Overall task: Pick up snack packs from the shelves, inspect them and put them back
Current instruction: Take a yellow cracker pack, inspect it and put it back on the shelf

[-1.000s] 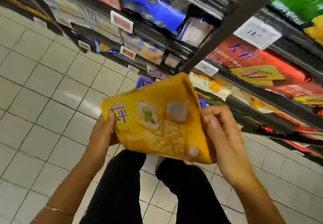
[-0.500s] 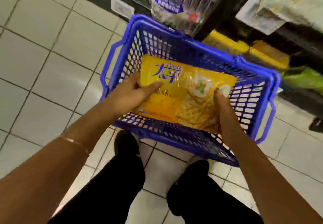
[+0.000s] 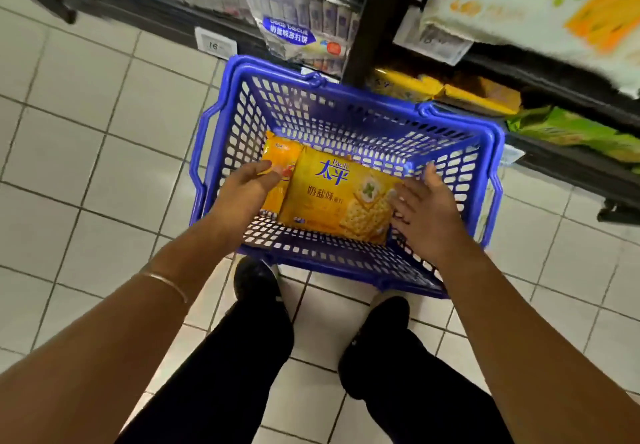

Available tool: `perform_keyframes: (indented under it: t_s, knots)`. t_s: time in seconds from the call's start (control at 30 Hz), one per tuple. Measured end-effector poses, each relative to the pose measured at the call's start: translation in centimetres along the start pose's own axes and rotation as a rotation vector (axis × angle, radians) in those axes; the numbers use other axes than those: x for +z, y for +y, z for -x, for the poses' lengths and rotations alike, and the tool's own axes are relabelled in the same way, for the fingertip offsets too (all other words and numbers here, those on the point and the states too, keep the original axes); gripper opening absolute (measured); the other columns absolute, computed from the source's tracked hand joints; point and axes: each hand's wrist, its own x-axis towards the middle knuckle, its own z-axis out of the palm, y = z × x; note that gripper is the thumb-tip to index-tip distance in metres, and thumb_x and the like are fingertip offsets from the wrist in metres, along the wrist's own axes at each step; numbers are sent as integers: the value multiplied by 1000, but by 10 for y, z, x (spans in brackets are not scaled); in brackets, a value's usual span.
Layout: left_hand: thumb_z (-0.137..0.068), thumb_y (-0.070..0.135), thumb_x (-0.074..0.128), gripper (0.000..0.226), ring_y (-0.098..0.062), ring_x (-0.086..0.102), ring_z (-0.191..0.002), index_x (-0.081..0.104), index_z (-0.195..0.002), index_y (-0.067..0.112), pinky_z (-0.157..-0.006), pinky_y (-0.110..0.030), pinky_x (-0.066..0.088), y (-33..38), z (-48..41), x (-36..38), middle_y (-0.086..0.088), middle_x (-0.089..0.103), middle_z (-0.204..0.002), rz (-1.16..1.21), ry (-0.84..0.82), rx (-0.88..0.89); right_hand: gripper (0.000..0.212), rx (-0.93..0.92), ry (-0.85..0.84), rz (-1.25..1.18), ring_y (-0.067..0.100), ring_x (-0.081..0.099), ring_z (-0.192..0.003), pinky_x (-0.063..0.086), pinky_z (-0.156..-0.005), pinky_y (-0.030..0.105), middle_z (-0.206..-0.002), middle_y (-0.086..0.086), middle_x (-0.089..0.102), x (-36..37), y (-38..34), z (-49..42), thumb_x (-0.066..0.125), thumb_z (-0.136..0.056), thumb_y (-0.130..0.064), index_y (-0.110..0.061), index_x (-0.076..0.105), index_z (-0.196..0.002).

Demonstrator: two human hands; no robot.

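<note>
Far left: white tiled floor, with a price tag reading 16 on the dark shelf edge above it.

Near left: left hand, fingers loosely curled, reaching into the basket and resting on an orange snack pack; cannot tell whether pinching it or only touching. Thin bangle on that forearm.

Centre: blue plastic basket standing on the floor just in front of the shelves. Inside, lying flat on its bottom, the yellow cracker pack with blue lettering, its left edge overlapping the orange pack. Farther back, a clear-wrapped biscuit pack leaning out from the shelf.

Below centre: black trousers and two dark shoes.

Right of centre: right hand, fingers spread and nearly straight, fingertips against the right end of the yellow cracker pack, gripping nothing.

Far right: yellow packs and green packs on a low shelf, a large pale bag above.
</note>
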Motion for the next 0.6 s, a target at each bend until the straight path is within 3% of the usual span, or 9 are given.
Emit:
perform_keyframes:
  t_s: [0.1, 0.2, 0.33, 0.47, 0.6]
  knots:
    - [-100, 28, 68, 26, -32, 70, -117, 70, -125, 22, -102, -53, 57, 50, 93, -28, -8, 74, -124, 97, -4, 41, 66, -60, -64, -7, 26, 54, -138, 33, -119, 49, -145, 1, 61, 5, -37, 106, 33, -106, -60, -15, 49, -151]
    - [-102, 26, 65, 28, -31, 71, -117, 68, -130, 23, -96, -44, 58, 108, 203, -48, -3, 76, -122, 116, -79, 142, 66, -124, -121, -16, 27, 60, -133, 38, -117, 50, -141, 4, 66, -1, -78, 223, 33, -106, -60, -14, 50, -150]
    - [-94, 35, 60, 32, -26, 70, -119, 67, -125, 28, -97, -40, 50, 183, 351, -65, -2, 74, -129, 251, -191, 269, 59, -225, -161, -27, 25, 69, -119, 51, -95, 39, -132, 7, 71, -20, -129, 376, 36, -107, -55, -12, 57, -141]
    - [-104, 36, 50, 21, -22, 70, -118, 66, -117, 31, -103, -40, 47, 247, 482, -62, 2, 73, -121, 331, -289, 353, 50, -351, -131, -10, 22, 73, -105, 55, -82, 32, -118, 6, 74, -49, -179, 519, 36, -109, -51, -12, 60, -131]
    - [-96, 38, 52, 28, -25, 68, -118, 63, -119, 26, -95, -38, 50, 293, 585, -49, -3, 72, -125, 420, -410, 525, 53, -574, -167, -40, 22, 71, -106, 53, -86, 35, -119, 6, 74, -89, -226, 630, 38, -104, -57, -16, 61, -130]
